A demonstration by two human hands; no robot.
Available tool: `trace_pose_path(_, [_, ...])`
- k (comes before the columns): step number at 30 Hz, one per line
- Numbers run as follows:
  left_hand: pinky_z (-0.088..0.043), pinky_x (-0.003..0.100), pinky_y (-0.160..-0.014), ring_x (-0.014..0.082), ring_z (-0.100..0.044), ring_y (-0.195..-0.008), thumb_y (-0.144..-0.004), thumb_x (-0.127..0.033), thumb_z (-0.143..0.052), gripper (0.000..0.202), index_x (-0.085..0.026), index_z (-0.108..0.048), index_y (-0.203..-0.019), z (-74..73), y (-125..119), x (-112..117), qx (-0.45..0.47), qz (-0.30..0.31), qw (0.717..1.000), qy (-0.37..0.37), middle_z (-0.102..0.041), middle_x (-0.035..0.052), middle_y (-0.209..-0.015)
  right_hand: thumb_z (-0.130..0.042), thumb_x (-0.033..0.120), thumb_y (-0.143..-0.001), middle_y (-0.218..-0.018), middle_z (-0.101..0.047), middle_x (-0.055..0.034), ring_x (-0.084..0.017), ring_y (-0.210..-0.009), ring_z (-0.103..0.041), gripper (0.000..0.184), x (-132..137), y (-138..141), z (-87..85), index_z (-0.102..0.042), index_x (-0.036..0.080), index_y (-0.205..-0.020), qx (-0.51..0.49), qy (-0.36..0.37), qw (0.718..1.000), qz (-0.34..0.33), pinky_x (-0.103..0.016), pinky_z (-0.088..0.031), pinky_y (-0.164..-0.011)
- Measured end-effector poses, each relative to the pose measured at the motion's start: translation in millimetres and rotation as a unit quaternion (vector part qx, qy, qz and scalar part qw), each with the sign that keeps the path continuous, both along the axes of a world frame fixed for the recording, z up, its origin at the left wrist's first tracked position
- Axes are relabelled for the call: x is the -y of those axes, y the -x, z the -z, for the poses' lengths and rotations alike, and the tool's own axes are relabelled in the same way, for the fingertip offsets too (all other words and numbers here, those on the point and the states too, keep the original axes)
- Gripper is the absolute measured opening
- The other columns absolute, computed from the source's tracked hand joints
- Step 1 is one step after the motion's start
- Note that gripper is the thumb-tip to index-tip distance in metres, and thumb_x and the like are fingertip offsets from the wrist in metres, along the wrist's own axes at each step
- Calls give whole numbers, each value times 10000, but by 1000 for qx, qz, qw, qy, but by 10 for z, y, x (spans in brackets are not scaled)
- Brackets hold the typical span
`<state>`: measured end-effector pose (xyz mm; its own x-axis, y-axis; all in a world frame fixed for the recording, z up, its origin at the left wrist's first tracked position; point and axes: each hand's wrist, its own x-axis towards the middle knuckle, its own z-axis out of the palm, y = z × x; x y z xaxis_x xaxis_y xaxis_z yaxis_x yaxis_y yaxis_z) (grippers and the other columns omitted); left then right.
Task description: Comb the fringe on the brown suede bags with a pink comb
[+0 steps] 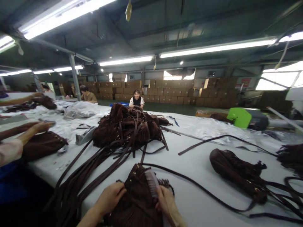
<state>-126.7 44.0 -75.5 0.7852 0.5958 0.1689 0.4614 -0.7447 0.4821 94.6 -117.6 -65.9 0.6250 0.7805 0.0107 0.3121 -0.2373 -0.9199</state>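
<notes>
A brown suede fringed bag (138, 192) lies on the white table (189, 164) right in front of me. My left hand (110, 198) presses down on its left side. My right hand (167, 201) grips a pink comb (151, 183) whose teeth rest on the bag's fringe. A long dark strap (189, 181) runs from the bag off to the right.
A heap of brown fringed bags (129, 124) with several long straps sits mid-table. Another bag (236, 171) lies at right. A co-worker's arm (23, 134) reaches over a bag (42, 143) at left. A green machine (240, 117) stands far right; people and stacked cartons (165, 91) fill the back.
</notes>
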Motion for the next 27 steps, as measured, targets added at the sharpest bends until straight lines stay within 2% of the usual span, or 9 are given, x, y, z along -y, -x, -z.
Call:
trace_pose_path(2, [-480, 317, -860, 205, -638, -912, -932, -343, -397, 265, -205, -624, -923, -105, 141, 57, 60, -46, 997, 0, -677, 65, -952, -361, 702, -829, -521, -613, -10, -164, -381, -554, 522, 45, -1, -42, -545, 226, -719, -73, 5, 997, -15, -255, -412, -358])
trace_pose_path(4, [-495, 331, -841, 209, -641, -891, -916, -405, -433, 295, -198, -609, -1030, -120, 327, 189, 158, -154, 975, 10, -665, 74, -1005, -405, 696, -821, -555, -621, 4, -143, -398, -550, 497, 144, 42, -82, -546, 220, -799, -129, 7, 991, -33, -233, -395, -364])
trace_pose_path(6, [-518, 309, -704, 193, -641, -731, -890, -515, -469, 391, -191, -587, -1074, -59, 513, 399, 230, -265, 933, 78, -667, 48, -878, -445, 710, -798, -559, -623, 15, -125, -384, -529, 506, 259, 131, -119, -541, 214, -834, -172, 10, 984, -54, -217, -371, -354])
trace_pose_path(8, [-480, 272, -532, 172, -590, -545, -850, -624, -488, 509, -175, -578, -1071, 39, 644, 637, 255, -313, 894, 196, -625, 0, -674, -481, 735, -765, -553, -625, 19, -114, -367, -515, 535, 343, 244, -130, -537, 207, -833, -199, 14, 977, -70, -206, -355, -340])
trace_pose_path(12, [-329, 220, -354, 126, -497, -373, -780, -759, -453, 643, -156, -583, -960, 191, 659, 982, 246, -308, 847, 356, -619, -1, -615, -529, 766, -704, -514, -595, 36, -105, -336, -499, 585, 355, 399, -39, -542, 192, -816, -210, 23, 975, -71, -191, -339, -314])
trace_pose_path(15, [-294, 203, -330, 111, -519, -355, -758, -779, -455, 636, -167, -561, -896, 230, 556, 1126, 232, -302, 837, 392, -656, 24, -720, -520, 759, -702, -497, -579, 45, -103, -316, -487, 586, 315, 405, 63, -547, 186, -823, -200, 30, 977, -60, -189, -333, -302])
trace_pose_path(18, [-307, 206, -342, 121, -538, -346, -770, -771, -448, 622, -173, -533, -916, 258, 439, 1218, 210, -298, 841, 399, -634, 5, -680, -504, 722, -726, -503, -578, 48, -105, -328, -500, 550, 293, 379, 144, -546, 187, -846, -185, 31, 981, -41, -185, -341, -311])
trace_pose_path(23, [-350, 215, -384, 109, -499, -332, -782, -755, -458, 575, -201, -448, -935, 243, 131, 1120, 210, -288, 850, 387, -551, -62, -581, -448, 671, -761, -511, -572, 48, -106, -340, -504, 508, 174, 317, 209, -558, 190, -878, -145, 24, 989, 9, -184, -344, -315])
trace_pose_path(27, [-273, 207, -352, 86, -407, -320, -783, -722, -485, 539, -204, -429, -924, 196, -150, 952, 222, -269, 836, 425, -484, -88, -527, -444, 654, -763, -502, -569, 43, -117, -343, -509, 494, 48, 229, 215, -574, 192, -883, -110, 17, 993, 28, -194, -350, -313])
